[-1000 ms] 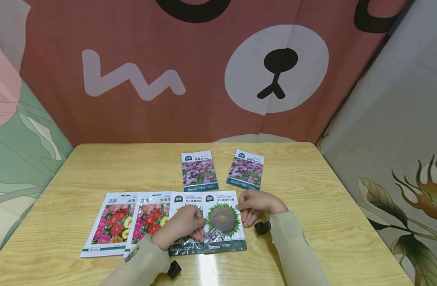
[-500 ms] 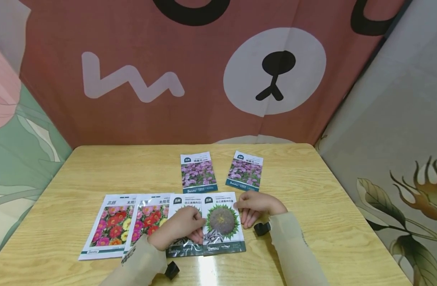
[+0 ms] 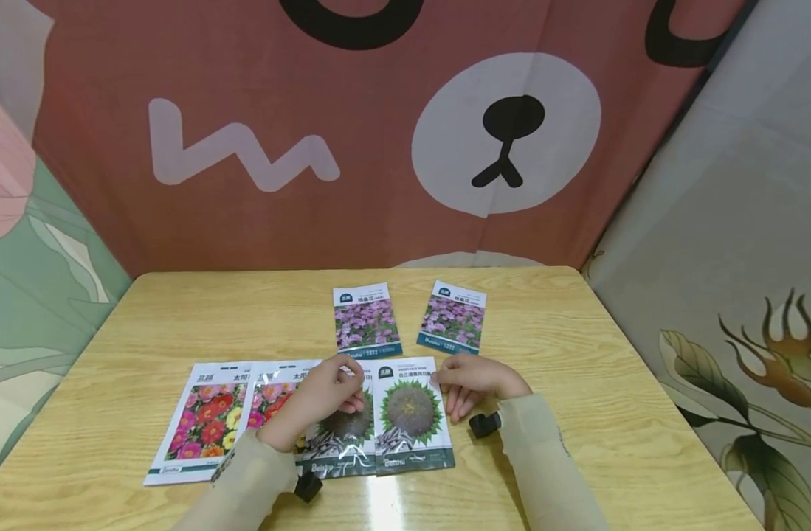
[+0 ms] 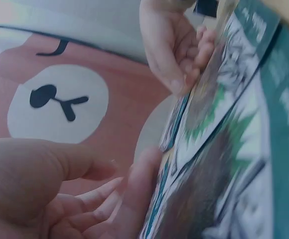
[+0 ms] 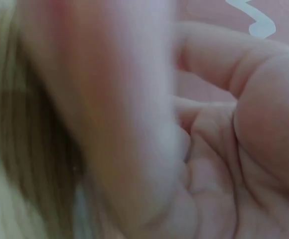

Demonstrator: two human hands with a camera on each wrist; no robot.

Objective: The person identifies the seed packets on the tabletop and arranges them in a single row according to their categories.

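Two sunflower seed packets lie side by side near the table's front, the left one (image 3: 342,446) partly under my left hand. My left hand (image 3: 319,398) hovers over it with loosely bent fingers and nothing between them; the left wrist view shows a gap between thumb and fingers. My right hand (image 3: 478,380) is at the right edge of the right sunflower seed packet (image 3: 412,413), thumb and forefinger pinching that edge. In the right wrist view my right fingers (image 5: 129,124) hide most of the packet.
Two overlapping red-and-yellow flower seed packets, the outer one (image 3: 209,424) and its neighbour (image 3: 268,394), lie to the left. Farther back on the wooden table (image 3: 544,317) lie two purple flower seed packets (image 3: 367,324), (image 3: 453,317) with a gap between. A bear-print cloth (image 3: 372,214) hangs behind.
My left hand has let go of the sunflower packets' meeting edges and moved up and left. My right hand stays at the right packet's edge. The packets keep their places.
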